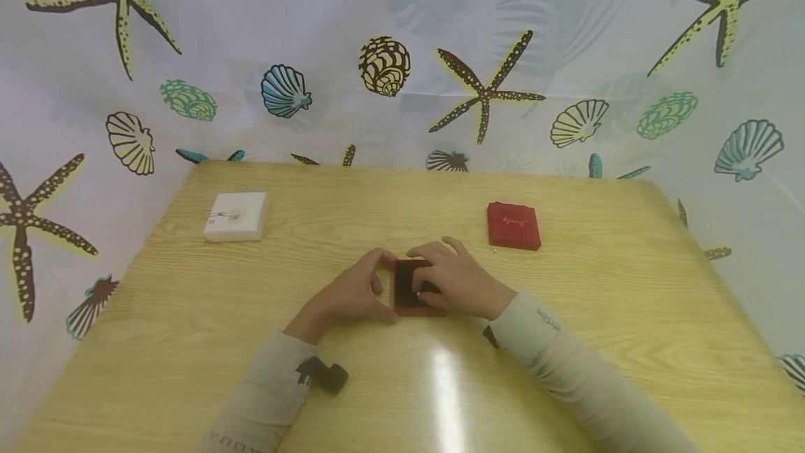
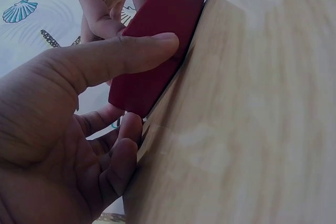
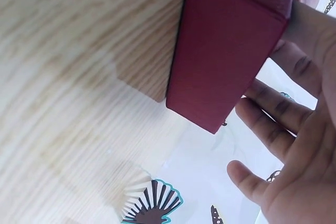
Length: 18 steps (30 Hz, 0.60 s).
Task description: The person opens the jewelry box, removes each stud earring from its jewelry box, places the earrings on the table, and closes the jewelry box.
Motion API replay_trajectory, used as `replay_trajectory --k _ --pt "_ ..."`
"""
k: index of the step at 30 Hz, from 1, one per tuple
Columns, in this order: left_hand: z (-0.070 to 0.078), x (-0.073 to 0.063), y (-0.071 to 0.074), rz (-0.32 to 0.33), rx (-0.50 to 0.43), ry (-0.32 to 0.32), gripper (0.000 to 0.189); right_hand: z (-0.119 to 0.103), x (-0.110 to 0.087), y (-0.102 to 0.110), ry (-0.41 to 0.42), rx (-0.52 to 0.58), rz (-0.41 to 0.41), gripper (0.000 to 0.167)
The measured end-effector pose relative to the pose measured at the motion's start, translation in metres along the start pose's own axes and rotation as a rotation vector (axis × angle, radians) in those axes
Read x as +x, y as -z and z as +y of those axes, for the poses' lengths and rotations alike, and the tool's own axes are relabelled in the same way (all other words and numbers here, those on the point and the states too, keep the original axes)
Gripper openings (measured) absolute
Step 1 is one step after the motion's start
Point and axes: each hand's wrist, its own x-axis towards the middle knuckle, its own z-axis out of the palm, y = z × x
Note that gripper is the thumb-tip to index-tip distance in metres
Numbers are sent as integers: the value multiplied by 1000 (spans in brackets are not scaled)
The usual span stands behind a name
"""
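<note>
A small red jewelry box base (image 1: 402,303) with a black inside lies on the table. My left hand (image 1: 355,291) grips it at its left side; in the left wrist view the thumb presses the box's red side wall (image 2: 157,19). Over the box's right part, my right hand (image 1: 459,282) reaches in with thumb and index finger, pinching a small shiny piece (image 1: 419,294), too small to make out. In the right wrist view the red wall (image 3: 226,51) hides those fingertips, and the other fingers spread loosely beyond the box.
A red lid (image 1: 514,226) with gold lettering lies to the right, behind the hands. Just in front of it is a tiny shiny thing (image 1: 493,252). A white box (image 1: 236,217) stands at the back left. A shell-patterned cloth (image 1: 339,33) hangs behind the wooden table (image 1: 629,285).
</note>
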Motion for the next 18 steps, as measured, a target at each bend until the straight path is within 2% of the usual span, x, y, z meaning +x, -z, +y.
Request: replay_trajectory --k 11,18 --pt "-2 -1 1 7 -18 -11 87 9 -1 8 -5 -21 65 8" --pt "-3 -1 0 18 -25 -9 88 26 -14 19 -75 61 104 9"
